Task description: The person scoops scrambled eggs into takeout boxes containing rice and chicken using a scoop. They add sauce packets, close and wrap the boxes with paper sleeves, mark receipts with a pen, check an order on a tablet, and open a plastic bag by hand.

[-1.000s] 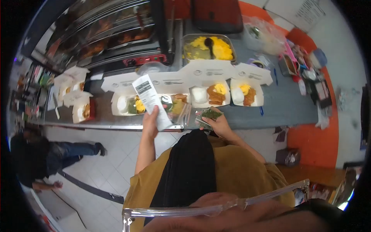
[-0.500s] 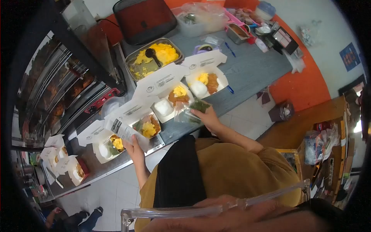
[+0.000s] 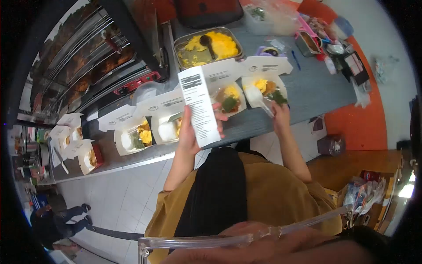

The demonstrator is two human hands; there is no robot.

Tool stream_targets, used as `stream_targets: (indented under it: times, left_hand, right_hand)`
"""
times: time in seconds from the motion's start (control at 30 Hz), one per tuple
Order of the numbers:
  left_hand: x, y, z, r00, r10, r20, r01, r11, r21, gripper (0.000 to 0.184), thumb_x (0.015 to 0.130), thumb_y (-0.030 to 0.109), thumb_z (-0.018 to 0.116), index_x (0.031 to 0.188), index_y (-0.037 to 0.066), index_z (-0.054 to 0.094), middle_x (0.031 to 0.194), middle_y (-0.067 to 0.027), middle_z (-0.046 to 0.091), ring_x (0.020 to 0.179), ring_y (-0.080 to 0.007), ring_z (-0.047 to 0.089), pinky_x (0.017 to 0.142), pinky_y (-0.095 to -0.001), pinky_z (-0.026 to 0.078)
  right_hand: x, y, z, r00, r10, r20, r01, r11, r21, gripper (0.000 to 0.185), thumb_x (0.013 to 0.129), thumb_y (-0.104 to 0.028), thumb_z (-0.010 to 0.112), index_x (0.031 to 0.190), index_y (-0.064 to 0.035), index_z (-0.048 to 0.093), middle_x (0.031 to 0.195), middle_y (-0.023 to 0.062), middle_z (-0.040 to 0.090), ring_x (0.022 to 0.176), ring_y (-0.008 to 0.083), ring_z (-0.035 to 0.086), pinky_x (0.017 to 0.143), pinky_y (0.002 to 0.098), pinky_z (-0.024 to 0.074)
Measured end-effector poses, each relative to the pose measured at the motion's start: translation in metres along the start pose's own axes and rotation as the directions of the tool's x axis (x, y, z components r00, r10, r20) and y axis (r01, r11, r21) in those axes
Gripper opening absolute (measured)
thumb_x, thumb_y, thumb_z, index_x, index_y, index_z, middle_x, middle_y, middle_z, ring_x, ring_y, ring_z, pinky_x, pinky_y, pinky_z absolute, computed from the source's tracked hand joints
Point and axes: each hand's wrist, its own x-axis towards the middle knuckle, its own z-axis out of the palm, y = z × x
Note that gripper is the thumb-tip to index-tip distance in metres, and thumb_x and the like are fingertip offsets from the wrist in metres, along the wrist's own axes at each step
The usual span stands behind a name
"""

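My left hand (image 3: 188,137) grips a long printed receipt (image 3: 200,108), with fingers showing on both sides of it. The receipt hides part of the open food boxes behind it. My right hand (image 3: 281,115) is closed on a small clear plastic packet (image 3: 267,107) at the front of the rightmost box (image 3: 250,97). Dark green filling (image 3: 277,97) shows by its fingertips. That box holds white rice, yellow egg and brown fried food. In the neighbouring box, a green packet (image 3: 229,104) lies on the food. Further left, another open box (image 3: 125,149) contains rice, egg and a green packet.
Behind the boxes, a metal tray (image 3: 187,64) holds yellow scrambled egg and a black spoon (image 3: 206,42). A glass food warmer (image 3: 118,57) stands at left. More boxes and a knife (image 3: 64,166) sit at the far left. A person (image 3: 57,224) is at lower left.
My left hand has moved right and raised the receipt upright. My right hand has moved from the neighbouring box to the rightmost one, and a green packet now lies in the neighbouring box.
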Motion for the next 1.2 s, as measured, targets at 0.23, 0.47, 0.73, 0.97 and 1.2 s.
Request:
stream_targets:
  times: [0.23,0.47,0.73,0.97,1.2]
  left_hand:
    - [0.030,-0.017,0.015,0.998,-0.033,0.058,0.034,0.999,-0.020,0.080,0.084,0.062,0.017,0.124,-0.005,0.035,0.096,-0.0249,0.052,0.070,-0.0260,0.055,0.057,-0.0404,0.051]
    - [0.079,-0.054,0.048,0.984,-0.018,0.179,0.008,0.998,0.055,0.084,0.082,0.065,0.016,0.125,-0.005,0.032,0.099,-0.0252,0.053,0.075,-0.0249,0.059,0.061,-0.0372,0.053]
    - [0.168,-0.134,0.104,0.991,0.039,0.127,-0.046,0.998,0.048,0.082,0.083,0.064,0.017,0.125,-0.005,0.034,0.099,-0.0242,0.053,0.076,-0.0247,0.058,0.063,-0.0368,0.052]
    - [0.229,-0.177,0.138,0.995,0.087,0.056,-0.091,0.993,0.079,0.079,0.084,0.062,0.019,0.126,-0.003,0.034,0.095,-0.0235,0.053,0.069,-0.0245,0.055,0.059,-0.0384,0.050]
    - [0.254,-0.196,0.158,0.983,0.186,-0.008,-0.183,0.975,0.123,0.079,0.084,0.062,0.019,0.126,-0.003,0.034,0.096,-0.0235,0.053,0.072,-0.0241,0.055,0.060,-0.0382,0.050]
  right_hand:
    - [0.055,-0.040,-0.010,0.787,-0.569,0.240,0.615,0.694,-0.373,0.026,0.077,0.002,0.050,0.102,-0.0012,0.055,0.091,0.0071,0.054,0.085,0.0199,0.052,0.079,0.0266,0.0400]
    - [0.100,-0.056,-0.011,0.536,-0.622,0.571,0.843,0.360,-0.400,0.044,0.063,0.008,0.048,0.103,-0.0078,0.057,0.098,0.0103,0.051,0.094,0.0266,0.047,0.082,0.0322,0.0366]
    - [0.143,-0.063,-0.114,0.468,-0.325,0.822,0.876,0.293,-0.383,0.035,0.073,0.001,0.050,0.106,-0.0101,0.056,0.110,0.0103,0.046,0.099,0.0281,0.042,0.088,0.0398,0.0320]
    - [0.207,-0.088,-0.202,0.617,-0.294,0.730,0.734,0.549,-0.400,0.019,0.076,-0.001,0.051,0.094,-0.0024,0.057,0.097,0.0097,0.050,0.093,0.0263,0.045,0.084,0.0344,0.0360]
    - [0.260,-0.114,-0.202,0.522,-0.361,0.772,0.807,0.502,-0.311,0.017,0.077,-0.001,0.051,0.092,-0.0023,0.058,0.092,0.0092,0.051,0.091,0.0256,0.047,0.081,0.0338,0.0374]
